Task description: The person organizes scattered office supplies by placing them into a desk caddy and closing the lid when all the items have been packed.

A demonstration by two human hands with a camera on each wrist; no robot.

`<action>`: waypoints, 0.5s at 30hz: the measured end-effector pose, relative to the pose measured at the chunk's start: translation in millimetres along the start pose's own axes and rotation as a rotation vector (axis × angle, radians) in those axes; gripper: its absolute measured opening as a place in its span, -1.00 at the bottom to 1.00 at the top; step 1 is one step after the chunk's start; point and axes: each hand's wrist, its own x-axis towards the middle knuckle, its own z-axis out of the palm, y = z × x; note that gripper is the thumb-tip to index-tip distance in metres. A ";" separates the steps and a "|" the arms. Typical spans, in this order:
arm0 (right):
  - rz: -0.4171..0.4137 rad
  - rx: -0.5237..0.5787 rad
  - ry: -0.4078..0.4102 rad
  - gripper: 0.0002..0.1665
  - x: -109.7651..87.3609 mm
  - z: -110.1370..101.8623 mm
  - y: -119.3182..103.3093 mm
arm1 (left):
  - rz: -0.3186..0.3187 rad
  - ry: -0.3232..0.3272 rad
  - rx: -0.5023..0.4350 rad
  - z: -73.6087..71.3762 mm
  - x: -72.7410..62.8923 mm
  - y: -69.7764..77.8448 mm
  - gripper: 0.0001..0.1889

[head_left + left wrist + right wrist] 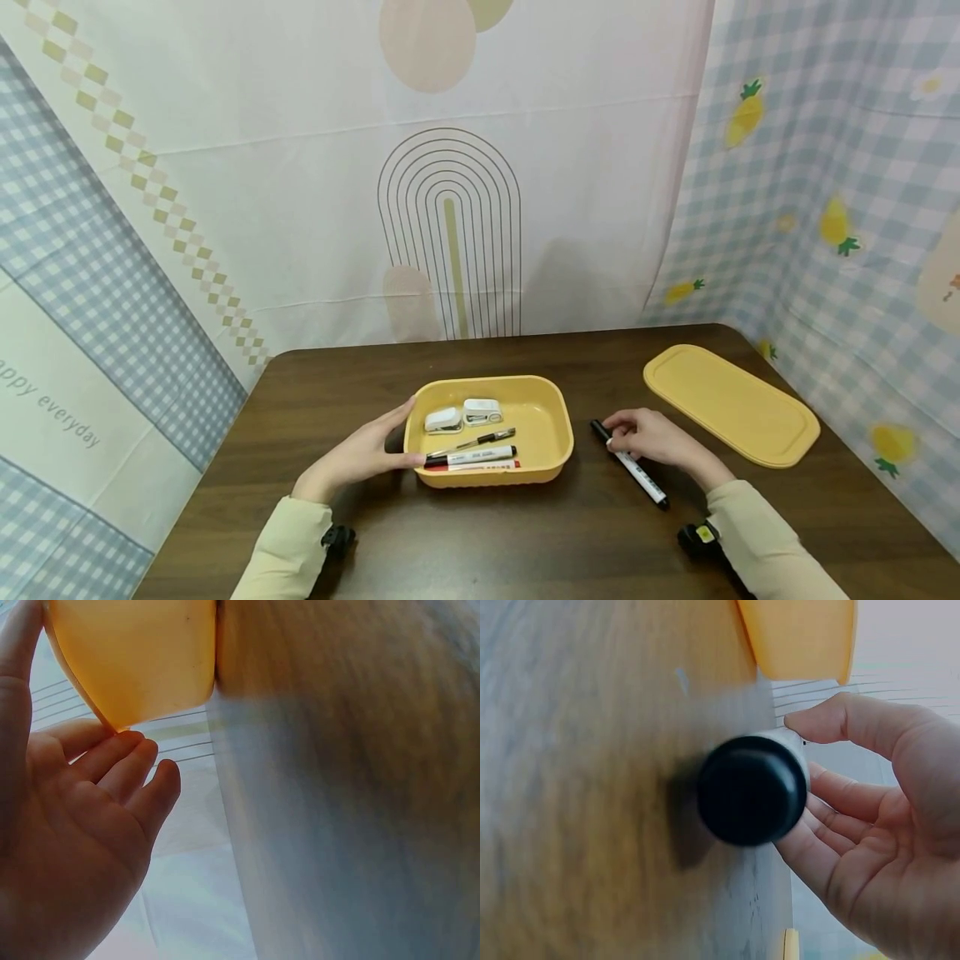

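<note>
A yellow plastic box stands mid-table, its long side toward me. My left hand holds its left end, thumb over the front corner and the other fingers at the rim. Inside lie two white mini staplers, a thin black pen, a black-and-white marker and a white-and-red marker. Right of the box, my right hand pinches a white whiteboard marker with black ends near its far end. The right wrist view shows this marker's black end large, pointing at the camera.
A flat yellow lid lies at the table's right side. The dark wooden table meets a patterned cloth wall at its back edge, with checked cloth on the left and right.
</note>
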 end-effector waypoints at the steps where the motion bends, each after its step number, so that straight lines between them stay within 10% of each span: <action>1: 0.001 -0.001 0.001 -0.47 -0.2 -0.3 0.4 | 0.000 -0.001 0.002 -0.1 -0.3 0.0 0.06; 15: 0.015 -0.019 0.046 -0.47 1.6 -10.8 6.3 | 0.006 0.000 -0.008 -1.5 -0.8 1.0 0.07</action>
